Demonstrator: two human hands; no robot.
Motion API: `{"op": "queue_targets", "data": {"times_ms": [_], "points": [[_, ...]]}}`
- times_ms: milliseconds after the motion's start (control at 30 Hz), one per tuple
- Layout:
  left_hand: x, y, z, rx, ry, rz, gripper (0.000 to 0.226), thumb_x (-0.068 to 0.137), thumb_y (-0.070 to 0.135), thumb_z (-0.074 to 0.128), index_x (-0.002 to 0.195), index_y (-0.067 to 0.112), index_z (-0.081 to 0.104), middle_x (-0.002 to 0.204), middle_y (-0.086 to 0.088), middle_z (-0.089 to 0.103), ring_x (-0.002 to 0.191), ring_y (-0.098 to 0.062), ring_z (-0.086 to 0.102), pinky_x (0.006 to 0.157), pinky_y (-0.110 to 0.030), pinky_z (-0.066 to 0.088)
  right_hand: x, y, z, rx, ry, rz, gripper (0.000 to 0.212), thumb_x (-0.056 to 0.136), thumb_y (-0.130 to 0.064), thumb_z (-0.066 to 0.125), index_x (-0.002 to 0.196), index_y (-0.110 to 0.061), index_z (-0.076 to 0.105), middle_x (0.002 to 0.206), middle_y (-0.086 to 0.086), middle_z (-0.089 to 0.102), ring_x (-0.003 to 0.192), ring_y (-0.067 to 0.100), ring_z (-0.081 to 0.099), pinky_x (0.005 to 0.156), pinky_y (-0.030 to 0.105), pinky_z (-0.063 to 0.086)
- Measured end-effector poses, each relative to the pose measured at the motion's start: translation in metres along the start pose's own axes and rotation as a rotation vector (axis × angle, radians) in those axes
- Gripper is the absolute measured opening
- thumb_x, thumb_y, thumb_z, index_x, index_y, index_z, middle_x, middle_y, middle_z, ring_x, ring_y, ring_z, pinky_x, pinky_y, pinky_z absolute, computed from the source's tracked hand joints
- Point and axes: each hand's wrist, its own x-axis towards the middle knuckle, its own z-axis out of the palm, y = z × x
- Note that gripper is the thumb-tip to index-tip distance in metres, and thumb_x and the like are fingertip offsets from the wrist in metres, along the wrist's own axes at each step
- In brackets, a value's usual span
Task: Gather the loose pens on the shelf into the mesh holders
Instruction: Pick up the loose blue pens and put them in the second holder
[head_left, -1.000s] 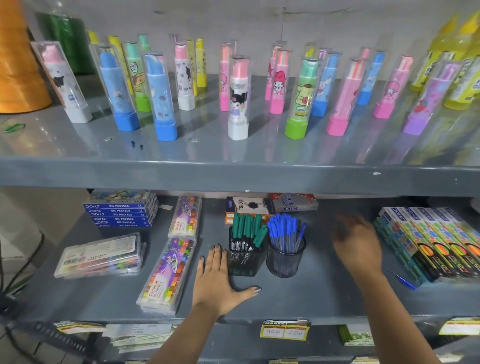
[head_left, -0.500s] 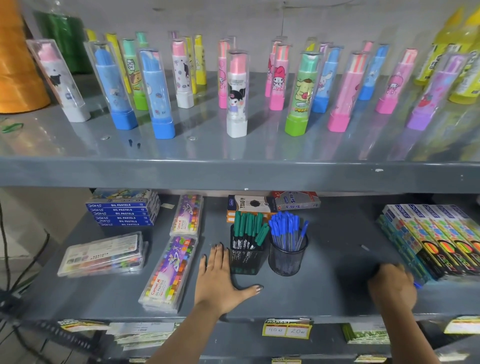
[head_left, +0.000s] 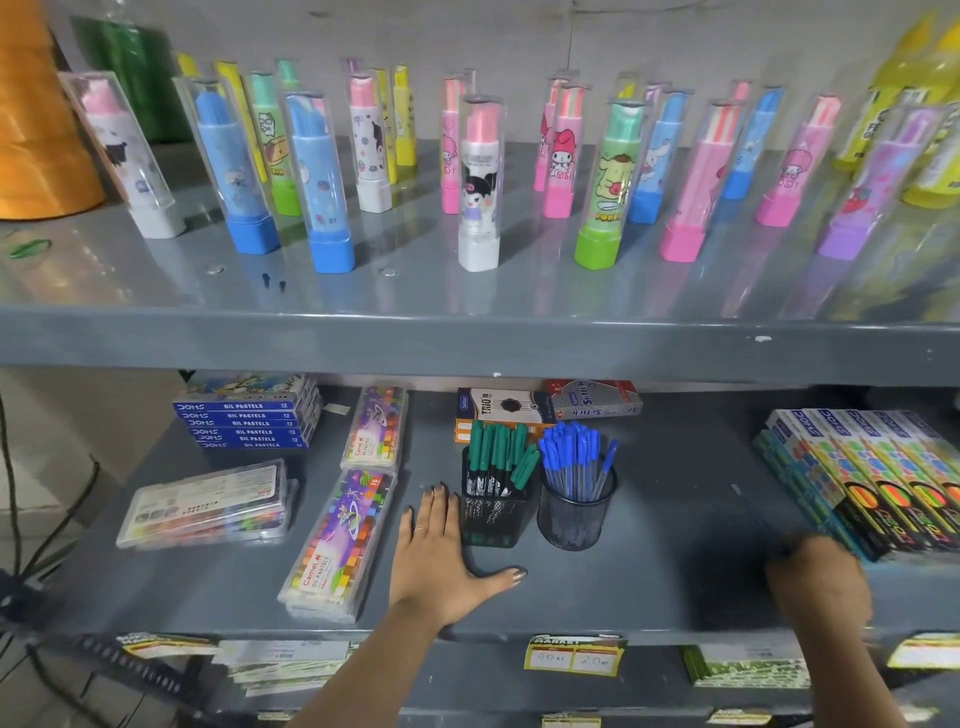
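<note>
On the lower shelf (head_left: 675, 597) stand two black mesh holders side by side. The square holder (head_left: 491, 522) is packed with green-capped pens (head_left: 498, 457); the round holder (head_left: 571, 522) is full of blue-capped pens (head_left: 571, 457). My left hand (head_left: 441, 556) lies flat on the shelf, fingers spread, just left of the square holder, its thumb reaching along the front of it. Far to the right my right hand (head_left: 821, 582) is blurred and curled downward near the shelf's front edge, against the stacked boxes. What lies under its fingers is hidden.
A stack of colourful pencil boxes (head_left: 883, 483) fills the right end of the shelf. Oil pastel packs (head_left: 337, 545), a blue box stack (head_left: 244, 421) and a clear case (head_left: 208, 504) lie at the left. Cartons (head_left: 545, 408) sit behind the holders. The upper shelf (head_left: 467, 338) overhangs.
My right hand dropped from mid-shelf to the front right, onto the spot beside the boxes where a loose blue pen lay; that pen is now covered. The left hand stayed put.
</note>
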Motion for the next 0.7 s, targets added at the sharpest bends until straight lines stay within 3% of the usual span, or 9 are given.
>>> {"op": "queue_targets", "data": {"times_ms": [100, 200, 267, 300, 333, 400, 500, 633, 700], "points": [[0.000, 0.000, -0.001, 0.012, -0.003, 0.002, 0.141, 0.060, 0.107, 0.025, 0.162, 0.014, -0.002, 0.171, -0.005, -0.008, 0.156, -0.019, -0.014, 0.127, -0.044, -0.006, -0.006, -0.009, -0.011, 0.296, 0.134, -0.145, 0.019, 0.081, 0.001, 0.062, 0.099, -0.003, 0.070, 0.085, 0.024, 0.066, 0.081, 0.039, 0.062, 0.072, 0.042, 0.049], [0.000, 0.000, -0.003, 0.019, -0.015, 0.001, 0.140, 0.060, 0.107, 0.024, 0.162, 0.014, -0.003, 0.171, -0.005, -0.009, 0.155, -0.019, -0.015, 0.127, -0.044, -0.006, -0.009, -0.030, -0.033, 0.708, 0.135, -0.131, 0.028, 0.085, 0.004, 0.063, 0.112, -0.002, 0.065, 0.091, 0.016, 0.067, 0.082, 0.024, 0.058, 0.090, 0.038, 0.049], [0.000, 0.001, -0.003, 0.017, -0.018, 0.000, 0.140, 0.060, 0.107, 0.024, 0.162, 0.014, -0.003, 0.171, -0.005, -0.008, 0.156, -0.019, -0.014, 0.127, -0.044, -0.007, -0.009, -0.048, -0.049, 0.999, 0.095, -0.134, 0.033, 0.084, 0.007, 0.063, 0.117, 0.001, 0.060, 0.072, -0.006, 0.067, 0.069, 0.004, 0.059, 0.091, 0.023, 0.052], [0.000, 0.001, -0.003, 0.017, -0.017, -0.001, 0.140, 0.060, 0.107, 0.024, 0.162, 0.014, -0.002, 0.171, -0.005, -0.008, 0.156, -0.019, -0.014, 0.127, -0.044, -0.006, -0.009, -0.057, -0.057, 1.049, 0.098, -0.172, 0.033, 0.083, 0.007, 0.065, 0.115, 0.000, 0.061, 0.064, -0.013, 0.067, 0.061, -0.005, 0.059, 0.080, 0.010, 0.052], [0.000, 0.001, -0.003, 0.015, -0.013, -0.001, 0.140, 0.060, 0.107, 0.025, 0.162, 0.014, -0.002, 0.171, -0.004, -0.007, 0.156, -0.019, -0.013, 0.127, -0.044, -0.006, -0.011, -0.065, -0.063, 1.064, 0.098, -0.232, 0.030, 0.082, 0.006, 0.067, 0.109, -0.004, 0.064, 0.060, -0.019, 0.067, 0.056, -0.008, 0.059, 0.069, 0.003, 0.049], [0.001, 0.001, -0.002, 0.007, 0.004, -0.001, 0.140, 0.060, 0.107, 0.026, 0.162, 0.014, 0.000, 0.171, -0.004, -0.005, 0.156, -0.018, -0.012, 0.127, -0.044, -0.006, -0.020, -0.083, -0.074, 1.137, 0.069, -0.352, 0.028, 0.080, 0.007, 0.069, 0.093, -0.017, 0.066, 0.058, -0.020, 0.067, 0.054, -0.007, 0.060, 0.061, 0.004, 0.049], [0.000, 0.000, -0.002, 0.004, 0.017, 0.000, 0.140, 0.060, 0.107, 0.027, 0.162, 0.015, 0.001, 0.171, -0.004, -0.005, 0.156, -0.018, -0.012, 0.127, -0.043, -0.006, -0.036, -0.111, -0.076, 1.203, 0.011, -0.507, 0.036, 0.076, 0.011, 0.070, 0.083, -0.023, 0.062, 0.060, -0.014, 0.069, 0.055, -0.003, 0.063, 0.062, 0.010, 0.051], [-0.002, 0.002, -0.004, -0.022, 0.027, 0.010, 0.141, 0.060, 0.107, 0.027, 0.162, 0.013, 0.002, 0.171, -0.005, -0.004, 0.156, -0.019, -0.010, 0.127, -0.043, -0.005, -0.048, -0.143, -0.053, 1.067, -0.043, -0.563, 0.038, 0.071, 0.005, 0.077, 0.079, -0.026, 0.057, 0.073, 0.006, 0.072, 0.063, 0.012, 0.067, 0.066, 0.023, 0.053], [-0.001, 0.002, -0.004, -0.036, 0.026, 0.012, 0.143, 0.059, 0.107, 0.026, 0.162, 0.011, 0.001, 0.171, -0.006, -0.004, 0.156, -0.019, -0.010, 0.127, -0.043, -0.005, -0.051, -0.153, -0.038, 0.930, -0.055, -0.582, 0.031, 0.070, -0.002, 0.080, 0.078, -0.023, 0.058, 0.075, 0.010, 0.071, 0.065, 0.018, 0.065, 0.064, 0.018, 0.050]]}}
